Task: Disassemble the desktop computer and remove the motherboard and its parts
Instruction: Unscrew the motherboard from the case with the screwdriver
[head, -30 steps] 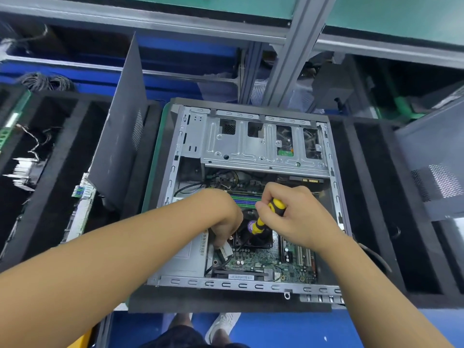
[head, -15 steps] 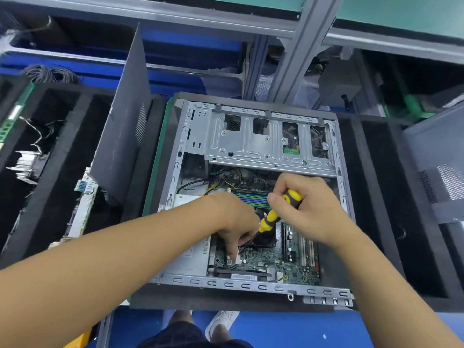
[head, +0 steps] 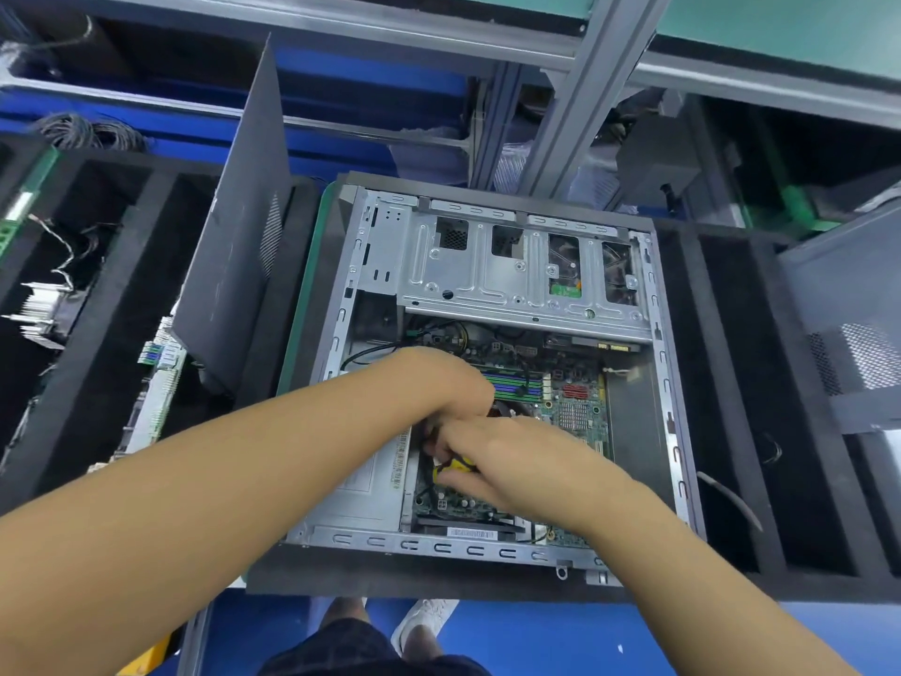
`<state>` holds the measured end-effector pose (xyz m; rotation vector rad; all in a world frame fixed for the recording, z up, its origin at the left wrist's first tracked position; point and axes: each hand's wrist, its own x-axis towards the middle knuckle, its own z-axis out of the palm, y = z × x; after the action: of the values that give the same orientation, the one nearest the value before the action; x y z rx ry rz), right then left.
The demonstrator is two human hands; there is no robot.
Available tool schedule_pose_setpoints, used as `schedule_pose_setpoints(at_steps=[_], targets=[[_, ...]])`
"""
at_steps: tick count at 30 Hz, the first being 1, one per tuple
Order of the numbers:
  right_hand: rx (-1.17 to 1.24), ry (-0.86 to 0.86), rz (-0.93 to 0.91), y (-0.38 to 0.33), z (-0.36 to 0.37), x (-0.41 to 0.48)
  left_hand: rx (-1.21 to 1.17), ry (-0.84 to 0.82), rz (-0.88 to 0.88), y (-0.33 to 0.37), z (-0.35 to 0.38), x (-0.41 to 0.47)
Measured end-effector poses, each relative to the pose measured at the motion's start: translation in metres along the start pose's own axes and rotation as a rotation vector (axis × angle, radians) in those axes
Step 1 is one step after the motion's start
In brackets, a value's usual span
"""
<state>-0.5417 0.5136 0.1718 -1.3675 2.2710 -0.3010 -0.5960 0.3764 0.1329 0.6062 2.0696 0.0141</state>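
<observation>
Left grip (head: 453, 387) dips into the open PC case (head: 439, 546), fingers curled down & hidden, so can't tell if it grasps anything. Right grip (head: 526, 465), touching it, is clenched on a yellow/black screwdriver (head: 458, 464). Far left, a matte dark-grey side panel (head: 234, 246) w/ perforated vent stands tilted. Case is bare stamped steel. Barcode sticker (head: 470, 532) is too small to read. Green motherboard (head: 580, 412) lies flat inside. Black foam tray (head: 731, 407) on the right.
</observation>
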Motion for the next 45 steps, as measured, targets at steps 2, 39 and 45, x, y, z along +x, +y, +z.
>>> schedule_pose_setpoints(at_steps=[2,39,45], targets=[[-0.044,-0.018,-0.010,0.001,0.008,0.003,0.022,0.005,-0.018,-0.002,0.001,0.002],[-0.083,-0.054,0.032,-0.028,0.009,0.005,-0.257,0.205,0.090,-0.009,0.004,-0.011],[0.083,-0.172,0.039,-0.029,0.006,0.003,-0.225,0.333,0.090,-0.019,0.010,-0.019]])
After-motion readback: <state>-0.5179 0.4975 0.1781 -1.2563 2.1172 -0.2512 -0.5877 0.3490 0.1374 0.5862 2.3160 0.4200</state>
